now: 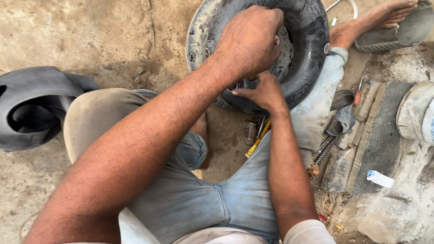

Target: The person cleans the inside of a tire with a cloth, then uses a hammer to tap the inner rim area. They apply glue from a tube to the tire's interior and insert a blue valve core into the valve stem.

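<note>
A worn black tyre (307, 54) lies on the dirt between my legs. My left hand (248, 40) reaches over its middle, fingers curled down onto the inner rim; a small red bit shows by the knuckles. My right hand (263, 92) grips the tyre's near edge, thumb stretched left along the rubber beside a small metal piece. What lies under the left fingers is hidden.
A limp black inner tube (27, 108) lies at the left. Tools, one with a yellow handle (257, 135), lie on the ground between my legs. A red-handled screwdriver (358, 95), stone slabs (375, 149) and a white tube (380, 179) are at the right; my bare foot (384, 16) rests by a sandal.
</note>
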